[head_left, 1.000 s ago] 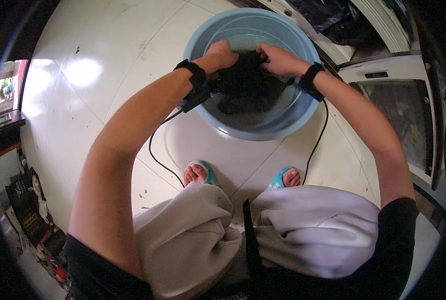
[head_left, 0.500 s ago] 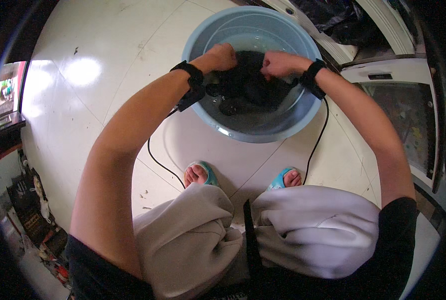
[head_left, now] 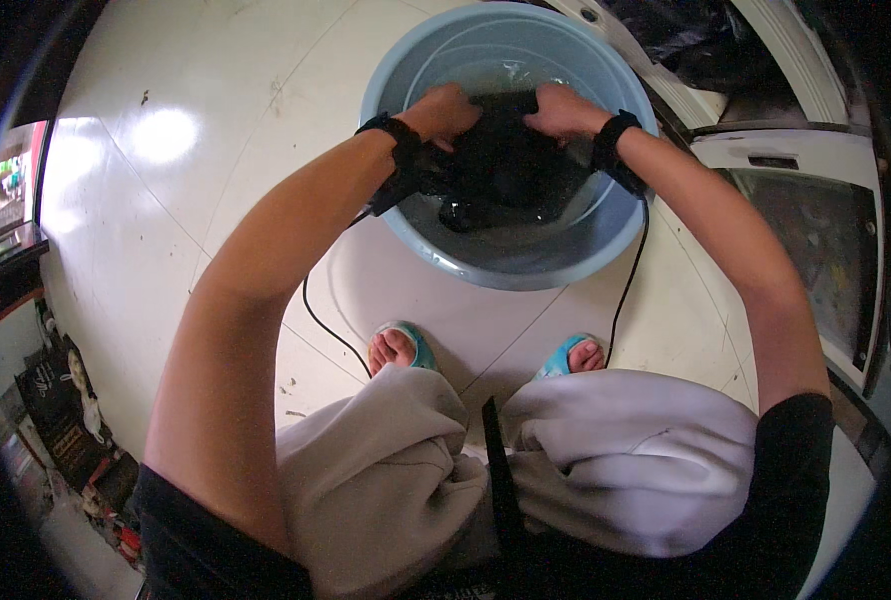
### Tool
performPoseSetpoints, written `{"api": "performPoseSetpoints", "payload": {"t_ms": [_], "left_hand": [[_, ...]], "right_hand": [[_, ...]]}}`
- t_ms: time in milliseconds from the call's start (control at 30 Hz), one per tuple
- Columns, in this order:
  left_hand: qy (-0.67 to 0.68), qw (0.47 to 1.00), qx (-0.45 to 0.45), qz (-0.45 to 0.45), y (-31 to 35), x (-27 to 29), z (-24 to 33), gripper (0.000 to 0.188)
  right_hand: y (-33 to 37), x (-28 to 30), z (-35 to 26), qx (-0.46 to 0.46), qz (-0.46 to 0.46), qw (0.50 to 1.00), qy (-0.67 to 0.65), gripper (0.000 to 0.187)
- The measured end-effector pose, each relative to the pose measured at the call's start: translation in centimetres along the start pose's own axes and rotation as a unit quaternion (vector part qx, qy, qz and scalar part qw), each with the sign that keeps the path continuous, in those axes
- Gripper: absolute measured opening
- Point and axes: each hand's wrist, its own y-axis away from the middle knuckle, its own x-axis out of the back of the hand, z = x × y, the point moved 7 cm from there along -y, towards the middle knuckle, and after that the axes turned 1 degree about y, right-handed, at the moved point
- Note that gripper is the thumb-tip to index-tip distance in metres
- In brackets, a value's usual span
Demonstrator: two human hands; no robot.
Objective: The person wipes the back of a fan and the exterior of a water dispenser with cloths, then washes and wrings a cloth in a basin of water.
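A wet black cloth, perhaps a garment, (head_left: 511,165) lies partly in the water of a round blue plastic basin (head_left: 506,275) on the floor. My left hand (head_left: 448,113) is closed on the cloth's left upper part. Opposite it, my right hand (head_left: 564,112) grips the cloth's right upper part, its fingers bent inward. Between the two hands the cloth is stretched, and its lower part bunches toward the near side of the basin. Each wrist wears a black band with a thin cable. The fingertips are partly hidden by the dark cloth.
My feet in blue slippers (head_left: 406,345) stand just before the basin. To the right is a white cabinet with a dark glass panel (head_left: 816,240); black plastic (head_left: 681,40) sits beyond it. Bags and small items (head_left: 76,430) lie along the left. Pale tiles (head_left: 196,120) cover the floor.
My right hand has risen slightly toward the far side, and my left hand has shifted a little right and nearer. The cloth's bunched folds have changed shape between them.
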Motion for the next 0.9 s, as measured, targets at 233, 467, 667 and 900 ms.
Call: {"api": "performPoseSetpoints", "payload": {"t_ms": [233,467,667,900], "left_hand": [[-0.246,0.84,-0.474,0.099,1.9,-0.5,3.5,0.062],[-0.353,0.87,-0.293,0.183,-0.1,-3.6,3.5,0.072],[-0.262,0.908,-0.305,0.122,-0.6,-4.0,3.3,0.071],[-0.309,0.897,-0.305,0.082,-9.0,-8.3,-1.0,0.044]], "right_hand": [[-1.7,-3.4,-1.0,-0.13,-0.035,0.887,-0.442,0.071],[-1.2,-3.8,-2.8,-0.114,0.131,0.839,-0.515,0.066],[-1.9,-5.6,-1.9,-0.161,0.14,0.814,-0.54,0.052],[-2.4,-7.0,-0.1,-0.247,0.076,0.852,-0.456,0.033]]}}
